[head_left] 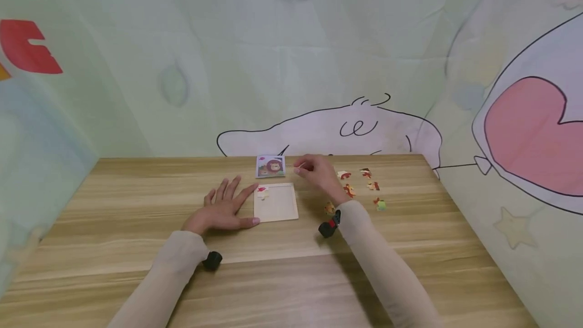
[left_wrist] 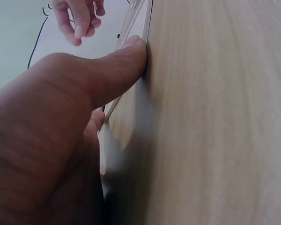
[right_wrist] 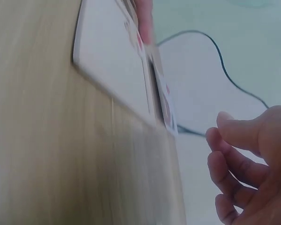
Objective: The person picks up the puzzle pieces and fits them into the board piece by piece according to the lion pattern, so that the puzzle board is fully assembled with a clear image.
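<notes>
A light square puzzle tray (head_left: pixel 278 206) lies on the table with one puzzle piece (head_left: pixel 263 193) in its upper left corner. My left hand (head_left: pixel 224 211) rests beside it with fingers spread, thumb and index fingertip at the tray's left edge. The left wrist view shows that thumb (left_wrist: pixel 117 70) against the edge. Raised above the table, right of a lion picture card (head_left: pixel 271 167), is my right hand (head_left: pixel 316 171). Its thumb and index finger pinch a thin pale sliver, apparently a puzzle piece seen edge-on. The right wrist view shows the right hand's (right_wrist: pixel 248 164) other fingers curled.
Several loose puzzle pieces (head_left: pixel 373 186) lie on the wooden table (head_left: pixel 136 247) to the right, partly behind my right forearm. A printed cloth (head_left: pixel 282 90) rises along the table's back edge and sides.
</notes>
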The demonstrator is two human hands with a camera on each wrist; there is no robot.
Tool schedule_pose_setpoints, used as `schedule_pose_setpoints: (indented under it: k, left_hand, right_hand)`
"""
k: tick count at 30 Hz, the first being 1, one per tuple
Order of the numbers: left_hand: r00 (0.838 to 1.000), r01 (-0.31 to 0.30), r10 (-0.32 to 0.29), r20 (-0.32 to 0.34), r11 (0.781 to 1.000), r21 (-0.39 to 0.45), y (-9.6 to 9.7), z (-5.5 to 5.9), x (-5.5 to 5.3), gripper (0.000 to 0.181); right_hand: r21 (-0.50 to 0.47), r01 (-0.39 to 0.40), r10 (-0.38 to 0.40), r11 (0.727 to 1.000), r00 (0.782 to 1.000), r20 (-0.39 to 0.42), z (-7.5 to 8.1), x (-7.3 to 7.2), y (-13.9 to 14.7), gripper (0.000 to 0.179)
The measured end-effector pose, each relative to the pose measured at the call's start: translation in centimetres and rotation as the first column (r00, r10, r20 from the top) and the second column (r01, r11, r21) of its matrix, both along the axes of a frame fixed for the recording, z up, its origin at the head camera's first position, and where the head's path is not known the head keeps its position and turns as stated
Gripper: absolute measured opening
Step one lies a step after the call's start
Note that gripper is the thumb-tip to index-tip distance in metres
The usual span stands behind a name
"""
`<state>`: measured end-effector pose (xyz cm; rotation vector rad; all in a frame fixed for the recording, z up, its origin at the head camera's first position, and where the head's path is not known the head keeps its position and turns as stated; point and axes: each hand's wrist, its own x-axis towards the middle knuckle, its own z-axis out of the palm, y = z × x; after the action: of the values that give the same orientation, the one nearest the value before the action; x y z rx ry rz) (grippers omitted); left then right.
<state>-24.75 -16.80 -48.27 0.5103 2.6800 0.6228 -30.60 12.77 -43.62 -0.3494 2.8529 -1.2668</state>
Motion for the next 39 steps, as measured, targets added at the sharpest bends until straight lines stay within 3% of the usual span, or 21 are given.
schedule_pose_setpoints:
  k: [14, 21, 25, 39]
  left_hand:
    - [1.000, 0.002, -0.002, 0.006, 1.000, 0.007, -0.2, 0.1, -0.2, 0.105]
    - [1.000, -0.006, 0.006, 0.013, 1.000, 0.002, -0.4, 0.2, 0.0, 0.105]
    - [1.000, -0.006, 0.006, 0.007, 1.000, 0.003, -0.5, 0.2, 0.0, 0.105]
    - [1.000, -0.003, 0.003, 0.022, 1.000, -0.006, -0.6, 0.3, -0.1, 0.107]
  right_hand:
    - [0.067, 0.084, -0.083, 0.994, 0.996, -0.009, -0.1, -1.1, 6.7, 0.019]
    - [0.078, 0.104, -0.107, 0.991, 0.994, 0.036, -0.1, -1.6, 8.8, 0.023]
    - [0.132, 0.114, -0.120, 0.985, 0.992, 0.033, 0.2, -2.0, 9.7, 0.025]
    - [0.340, 0.017, -0.035, 0.940, 0.998, 0.047, 0.0, -2.7, 11.4, 0.024]
